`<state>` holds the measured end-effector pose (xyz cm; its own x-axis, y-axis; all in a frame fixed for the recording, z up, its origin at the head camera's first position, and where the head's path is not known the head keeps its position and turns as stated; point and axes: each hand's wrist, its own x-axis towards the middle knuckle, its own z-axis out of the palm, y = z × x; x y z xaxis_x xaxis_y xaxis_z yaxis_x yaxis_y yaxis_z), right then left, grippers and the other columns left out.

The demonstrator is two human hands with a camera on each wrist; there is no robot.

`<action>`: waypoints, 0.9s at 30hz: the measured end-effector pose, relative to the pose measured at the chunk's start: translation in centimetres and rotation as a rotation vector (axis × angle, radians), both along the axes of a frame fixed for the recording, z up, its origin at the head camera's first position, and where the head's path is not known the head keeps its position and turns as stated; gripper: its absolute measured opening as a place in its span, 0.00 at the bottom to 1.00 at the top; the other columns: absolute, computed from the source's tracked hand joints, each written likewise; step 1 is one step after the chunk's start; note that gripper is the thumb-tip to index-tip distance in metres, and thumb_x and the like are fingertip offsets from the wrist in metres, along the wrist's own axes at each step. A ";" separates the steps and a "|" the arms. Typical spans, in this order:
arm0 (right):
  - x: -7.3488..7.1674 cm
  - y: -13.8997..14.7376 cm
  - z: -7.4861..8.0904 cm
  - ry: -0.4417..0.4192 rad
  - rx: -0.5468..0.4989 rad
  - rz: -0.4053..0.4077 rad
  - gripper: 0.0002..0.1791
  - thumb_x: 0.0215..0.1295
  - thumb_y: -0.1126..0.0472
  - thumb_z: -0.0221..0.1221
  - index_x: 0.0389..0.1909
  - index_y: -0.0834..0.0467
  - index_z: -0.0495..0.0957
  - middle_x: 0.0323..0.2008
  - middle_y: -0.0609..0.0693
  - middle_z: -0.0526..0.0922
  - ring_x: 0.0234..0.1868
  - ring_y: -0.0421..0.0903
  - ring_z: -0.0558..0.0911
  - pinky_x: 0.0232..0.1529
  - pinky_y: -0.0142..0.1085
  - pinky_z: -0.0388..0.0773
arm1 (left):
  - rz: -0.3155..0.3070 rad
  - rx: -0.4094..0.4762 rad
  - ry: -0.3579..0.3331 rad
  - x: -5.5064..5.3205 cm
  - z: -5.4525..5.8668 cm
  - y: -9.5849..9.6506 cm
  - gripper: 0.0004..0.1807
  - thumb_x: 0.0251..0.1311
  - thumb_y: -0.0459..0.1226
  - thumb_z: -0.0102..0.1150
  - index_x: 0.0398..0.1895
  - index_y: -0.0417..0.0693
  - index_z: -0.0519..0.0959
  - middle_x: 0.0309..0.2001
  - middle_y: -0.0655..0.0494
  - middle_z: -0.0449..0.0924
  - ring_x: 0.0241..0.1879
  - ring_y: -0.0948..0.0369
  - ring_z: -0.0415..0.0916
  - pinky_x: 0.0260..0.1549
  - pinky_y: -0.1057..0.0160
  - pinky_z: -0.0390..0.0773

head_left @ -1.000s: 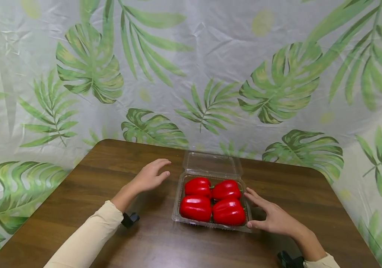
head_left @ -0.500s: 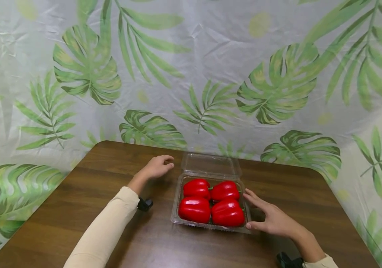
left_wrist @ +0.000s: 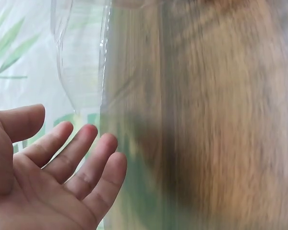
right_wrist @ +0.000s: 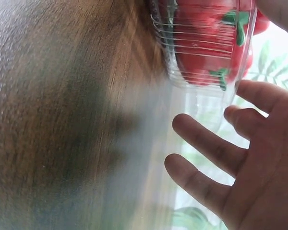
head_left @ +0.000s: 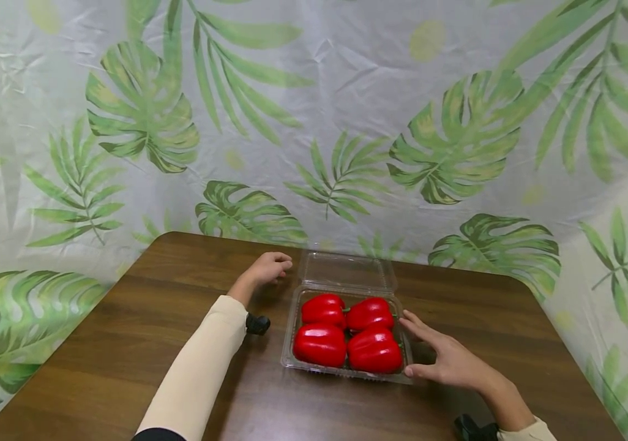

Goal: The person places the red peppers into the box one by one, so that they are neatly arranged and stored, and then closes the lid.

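A clear plastic clamshell box [head_left: 287,354] stands on the table, its lid [head_left: 347,271] folded back behind it. Several glossy red bell peppers [head_left: 320,345] with green stems lie inside in two rows. My left hand [head_left: 272,267] is just left of the lid, apart from it; the left wrist view shows the hand [left_wrist: 62,177] with fingers relaxed and nothing held. At the box's right side my right hand [head_left: 446,358] touches the rim with extended, spread fingertips. In the right wrist view, one fingertip of that hand [right_wrist: 249,153] meets the box edge.
The brown wooden table [head_left: 99,349] has rounded far corners. Behind it hangs a pale curtain [head_left: 270,92] printed with green leaves, close to the table's back edge. A dark wrist mount [head_left: 257,324] sits on the left wrist, another [head_left: 474,429] on the right.
My left hand has moved forward and to the right across the table, closer to the lid. The right hand and the box of peppers have kept their places.
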<state>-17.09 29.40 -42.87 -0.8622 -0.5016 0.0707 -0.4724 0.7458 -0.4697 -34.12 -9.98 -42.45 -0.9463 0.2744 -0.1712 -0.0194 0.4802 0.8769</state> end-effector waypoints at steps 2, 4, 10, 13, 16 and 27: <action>0.0 0.0 0.0 -0.001 -0.002 0.001 0.46 0.59 0.40 0.66 0.75 0.53 0.61 0.76 0.60 0.60 0.68 0.63 0.73 0.55 0.51 0.80 | -0.002 0.010 -0.011 0.0 -0.2 0.3 0.23 0.74 0.39 0.46 0.67 0.36 0.69 0.64 0.37 0.73 0.60 0.44 0.76 0.48 0.53 0.81; 0.0 0.0 -0.2 -0.003 -0.004 0.003 0.46 0.59 0.40 0.65 0.75 0.53 0.61 0.76 0.60 0.59 0.68 0.63 0.72 0.55 0.52 0.80 | -0.002 0.023 -0.027 0.0 -0.4 0.6 0.23 0.74 0.39 0.46 0.67 0.36 0.69 0.64 0.37 0.73 0.60 0.44 0.77 0.49 0.53 0.82; -0.1 0.0 -0.4 -0.016 -0.009 0.009 0.46 0.60 0.40 0.65 0.76 0.52 0.60 0.77 0.60 0.58 0.69 0.63 0.71 0.55 0.54 0.79 | 0.003 0.035 -0.046 0.1 -0.7 1.5 0.24 0.74 0.39 0.47 0.68 0.37 0.68 0.64 0.38 0.74 0.58 0.45 0.79 0.47 0.56 0.82; -0.2 0.1 -0.4 -0.021 -0.012 0.006 0.46 0.60 0.40 0.65 0.76 0.52 0.60 0.77 0.60 0.58 0.69 0.64 0.71 0.55 0.55 0.79 | -0.002 0.044 -0.049 0.0 -0.6 1.9 0.25 0.73 0.39 0.48 0.69 0.36 0.67 0.64 0.38 0.75 0.57 0.46 0.79 0.47 0.56 0.83; -0.2 0.1 -0.3 -0.024 -0.013 0.003 0.46 0.60 0.40 0.65 0.75 0.53 0.60 0.77 0.60 0.58 0.69 0.64 0.71 0.55 0.56 0.79 | -0.002 0.058 -0.058 0.0 -0.5 2.2 0.25 0.73 0.38 0.49 0.69 0.35 0.67 0.64 0.37 0.75 0.57 0.45 0.79 0.47 0.55 0.83; -0.3 -0.1 -0.2 -0.045 -0.014 0.012 0.46 0.61 0.40 0.64 0.76 0.53 0.59 0.77 0.61 0.57 0.69 0.64 0.70 0.55 0.57 0.79 | 0.007 0.096 -0.090 0.0 -1.1 2.1 0.26 0.73 0.38 0.49 0.70 0.35 0.66 0.64 0.36 0.74 0.57 0.46 0.79 0.49 0.56 0.83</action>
<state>-17.40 29.33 -43.11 -0.8586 -0.5112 0.0394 -0.4596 0.7332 -0.5011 -34.14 -7.87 -43.57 -0.9303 0.2866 -0.2287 -0.1031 0.3941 0.9133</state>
